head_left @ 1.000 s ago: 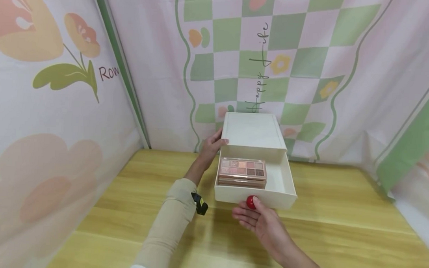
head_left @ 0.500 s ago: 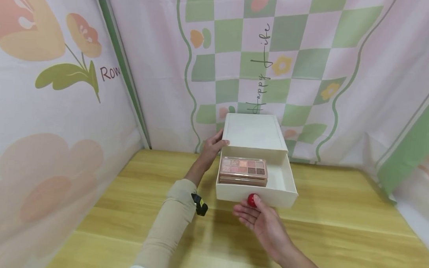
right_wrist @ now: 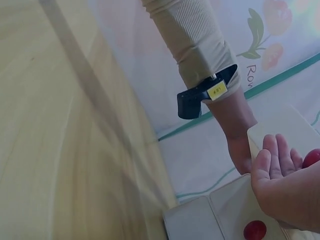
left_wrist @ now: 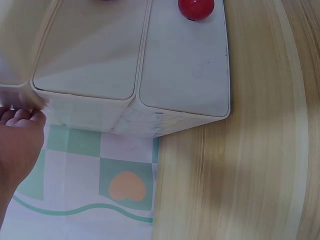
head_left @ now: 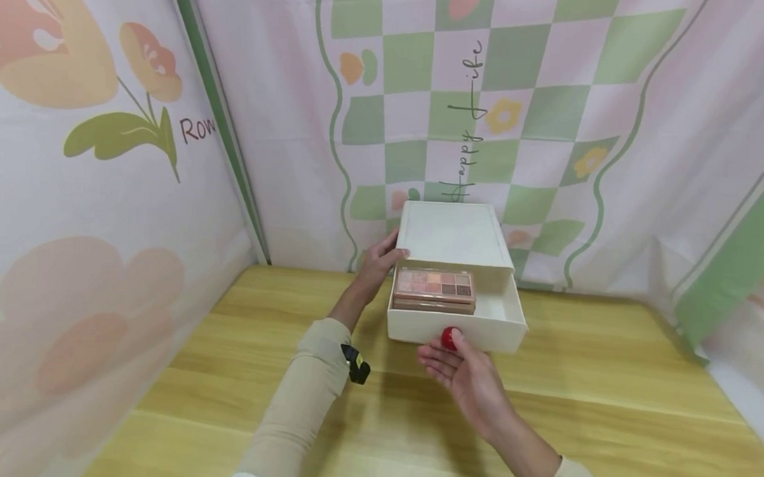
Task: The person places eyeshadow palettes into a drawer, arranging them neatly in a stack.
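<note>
A white cabinet of stacked drawers (head_left: 451,234) stands at the back of the table, its top drawer (head_left: 410,325) partly pulled out. Inside the drawer's left half lie stacked eyeshadow palettes (head_left: 434,286), the upper one showing pink and brown pans under a clear lid. My right hand (head_left: 471,385) pinches the drawer's red round knob (head_left: 450,338), thumb at its upper right and the other fingers stretched below it. My left hand (head_left: 376,263) grips the cabinet's upper left side, thumb at the front edge. Curled fingers show there in the left wrist view.
Two lower drawer fronts (left_wrist: 185,60) with red knobs (left_wrist: 196,6) show in the left wrist view. A wood-grain table (head_left: 604,387) spreads in front and to both sides. A checkered, flowered curtain (head_left: 407,64) hangs close behind the cabinet. A black wrist device (head_left: 355,364) sits on the left sleeve.
The right hand has pushed the top drawer partway back in, the palettes moving with it further under the cabinet's top. The left hand has stayed in place.
</note>
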Available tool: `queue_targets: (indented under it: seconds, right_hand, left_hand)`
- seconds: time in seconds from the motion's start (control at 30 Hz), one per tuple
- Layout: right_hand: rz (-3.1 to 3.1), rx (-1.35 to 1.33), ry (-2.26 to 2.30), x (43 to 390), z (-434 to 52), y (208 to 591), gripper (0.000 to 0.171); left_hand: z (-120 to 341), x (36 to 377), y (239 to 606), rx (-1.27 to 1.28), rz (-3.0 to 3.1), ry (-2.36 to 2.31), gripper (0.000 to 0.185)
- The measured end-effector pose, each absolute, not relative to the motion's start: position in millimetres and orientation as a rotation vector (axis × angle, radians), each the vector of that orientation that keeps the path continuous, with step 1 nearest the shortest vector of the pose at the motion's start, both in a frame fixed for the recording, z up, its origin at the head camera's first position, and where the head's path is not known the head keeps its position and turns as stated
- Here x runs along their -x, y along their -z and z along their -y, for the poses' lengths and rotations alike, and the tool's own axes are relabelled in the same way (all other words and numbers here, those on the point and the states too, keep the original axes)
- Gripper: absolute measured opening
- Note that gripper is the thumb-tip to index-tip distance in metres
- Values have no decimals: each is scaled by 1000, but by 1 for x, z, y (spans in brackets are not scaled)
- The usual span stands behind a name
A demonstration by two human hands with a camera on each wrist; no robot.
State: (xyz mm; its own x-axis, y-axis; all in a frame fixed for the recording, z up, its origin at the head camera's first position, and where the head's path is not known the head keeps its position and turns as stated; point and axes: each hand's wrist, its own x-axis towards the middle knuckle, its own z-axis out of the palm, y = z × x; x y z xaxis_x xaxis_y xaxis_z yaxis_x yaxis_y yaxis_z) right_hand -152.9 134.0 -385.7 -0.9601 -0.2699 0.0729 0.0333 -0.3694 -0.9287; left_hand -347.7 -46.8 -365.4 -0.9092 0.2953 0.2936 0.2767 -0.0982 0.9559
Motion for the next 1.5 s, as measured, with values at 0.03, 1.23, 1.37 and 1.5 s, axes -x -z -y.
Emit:
queue_targets:
  seconds: [0.03, 1.23, 1.37, 1.5]
  right_hand:
    - [-1644, 329, 2441, 155, -134, 386, 35]
    - [-1655, 81, 2468, 240, -136, 373, 45]
    - [-1688, 83, 2446, 245, -137, 373, 48]
    - [-1728, 114, 2402, 249, -140, 372, 53]
  left_hand:
    - [47, 348, 366, -666, -2100, -2222, 78]
    - [44, 348, 365, -664, -2083, -2216, 75]
    - [43, 348, 364, -653, -2088, -2209, 76]
    - [43, 348, 362, -649, -2090, -2211, 76]
